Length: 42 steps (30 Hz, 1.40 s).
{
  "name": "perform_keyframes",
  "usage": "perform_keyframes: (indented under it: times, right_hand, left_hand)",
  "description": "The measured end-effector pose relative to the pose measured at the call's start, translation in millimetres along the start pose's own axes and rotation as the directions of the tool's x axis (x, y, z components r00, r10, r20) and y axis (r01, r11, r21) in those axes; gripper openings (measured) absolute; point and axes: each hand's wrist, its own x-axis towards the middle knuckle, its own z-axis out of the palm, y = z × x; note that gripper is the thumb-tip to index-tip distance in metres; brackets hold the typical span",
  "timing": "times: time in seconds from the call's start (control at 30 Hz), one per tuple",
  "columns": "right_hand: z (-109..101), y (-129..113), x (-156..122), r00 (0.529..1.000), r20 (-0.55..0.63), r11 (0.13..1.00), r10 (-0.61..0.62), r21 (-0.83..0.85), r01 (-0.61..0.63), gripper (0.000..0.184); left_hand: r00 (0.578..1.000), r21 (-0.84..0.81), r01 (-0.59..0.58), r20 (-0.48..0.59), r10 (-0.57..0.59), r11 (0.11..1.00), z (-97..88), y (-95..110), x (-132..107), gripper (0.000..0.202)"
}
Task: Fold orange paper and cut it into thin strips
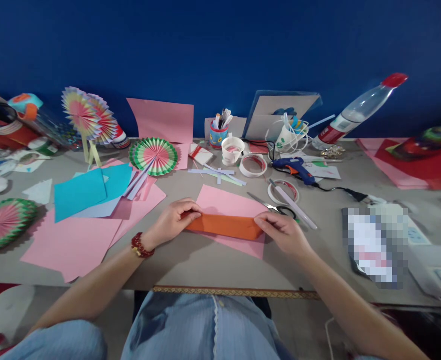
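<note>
No readable text, numbers or signs

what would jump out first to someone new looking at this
Probably the orange paper at the centre, pinched between the left hand and right hand over a pink sheet. Next, the bright blue paper on the left, and the round green-and-pink fan beyond it, towards the wall.

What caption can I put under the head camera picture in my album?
Left hand and right hand hold orange paper over a pink sheet, with a glue gun farther back.
</note>
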Motion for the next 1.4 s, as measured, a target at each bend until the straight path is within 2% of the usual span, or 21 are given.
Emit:
perform_keyframes:
  times: [0.17, 0.33, 0.43, 0.53, 0.6, 0.67, 0.73, 0.77, 0.8, 0.83, 0.87, 0.9, 0.97, 1.03, 1.1, 1.2, 1.3, 1.37, 1.4]
  right_hand:
    - [-6, 6, -4, 1.000, -0.001, 1.000, 0.022, 0.002, -0.022, 0.047]
    - [-6, 15, -10, 0.999, -0.008, 0.998, 0.045, 0.034, -0.044, 0.043]
    - [-5, 17, -11, 0.996, -0.016, 0.992, 0.087, 0.089, -0.086, 0.041]
    - [-2, 16, -11, 0.992, -0.006, 0.982, 0.124, 0.143, -0.122, 0.042]
    - [1, 14, -12, 0.989, -0.006, 0.976, 0.145, 0.167, -0.142, 0.042]
    - [3, 11, -13, 0.988, -0.046, 0.975, 0.147, 0.175, -0.137, 0.042]
    - [6, 5, -15, 0.984, -0.152, 0.990, 0.089, 0.120, -0.071, 0.037]
    - [8, 1, -16, 0.977, -0.214, 0.999, 0.021, 0.051, -0.010, 0.033]
    - [10, -3, -17, 0.960, -0.271, 0.997, -0.075, -0.042, 0.066, 0.029]
    - [13, -8, -18, 0.937, -0.290, 0.976, -0.192, -0.153, 0.153, 0.026]
    - [17, -13, -19, 0.904, -0.279, 0.931, -0.324, -0.265, 0.251, 0.026]
    - [22, -18, -19, 0.863, -0.238, 0.864, -0.446, -0.366, 0.345, 0.028]
    - [34, -28, -21, 0.797, -0.087, 0.709, -0.598, -0.521, 0.476, 0.036]
    - [48, -35, -21, 0.786, 0.049, 0.600, -0.616, -0.617, 0.509, 0.039]
    - [59, -38, -21, 0.769, 0.120, 0.534, -0.628, -0.652, 0.538, 0.037]
    - [63, -39, -21, 0.739, 0.168, 0.517, -0.653, -0.614, 0.596, 0.040]
    - [49, -41, -19, 0.704, 0.077, 0.499, -0.706, -0.650, 0.572, 0.035]
    - [35, -47, -14, 0.676, -0.026, 0.502, -0.736, -0.691, 0.520, 0.041]
    - [27, -50, -10, 0.681, -0.067, 0.518, -0.729, -0.704, 0.485, 0.047]
  left_hand:
    - [0.996, -0.011, 0.085, -0.023, -0.085, 0.996, -9.0, -1, 0, 0.022]
    - [0.974, -0.163, 0.205, -0.061, -0.218, 0.965, -14.4, -5, -2, 0.032]
    - [0.965, -0.228, 0.232, -0.066, -0.252, 0.946, -16.9, -6, -2, 0.037]
    - [0.963, -0.226, 0.233, -0.080, -0.256, 0.946, -19.9, -8, -1, 0.036]
    - [0.960, -0.151, 0.206, -0.160, -0.230, 0.967, -21.6, -8, -1, 0.033]
    - [0.932, -0.025, 0.161, -0.325, -0.161, 0.987, -21.6, -4, -3, 0.029]
    - [0.886, 0.035, 0.132, -0.452, -0.102, 0.991, -17.6, 5, -6, 0.027]
    - [0.880, -0.002, 0.122, -0.461, -0.109, 0.993, -13.6, 10, -8, 0.027]
    - [0.914, -0.095, 0.118, -0.378, -0.145, 0.988, -8.2, 16, -10, 0.028]
    - [0.958, -0.222, 0.121, -0.230, -0.173, 0.967, -1.8, 23, -11, 0.032]
    - [0.980, -0.348, 0.144, -0.078, -0.182, 0.926, 5.4, 28, -12, 0.036]
    - [0.984, -0.445, 0.168, 0.030, -0.173, 0.879, 12.7, 33, -11, 0.038]
    - [0.981, -0.521, 0.194, 0.086, -0.175, 0.832, 25.2, 40, -6, 0.042]
    - [0.979, -0.530, 0.186, 0.029, -0.202, 0.828, 32.3, 44, 0, 0.041]
    - [0.972, -0.481, 0.175, -0.055, -0.229, 0.859, 33.2, 45, 3, 0.036]
    - [0.976, -0.289, 0.139, -0.122, -0.180, 0.947, 26.9, 45, 2, 0.028]
    - [0.989, -0.094, 0.073, -0.118, -0.084, 0.993, 18.6, 44, -4, 0.021]
    - [0.991, -0.061, 0.064, -0.111, -0.071, 0.996, 13.7, 42, -5, 0.020]
    - [0.992, -0.062, 0.067, -0.098, -0.073, 0.996, 11.3, 42, -5, 0.021]
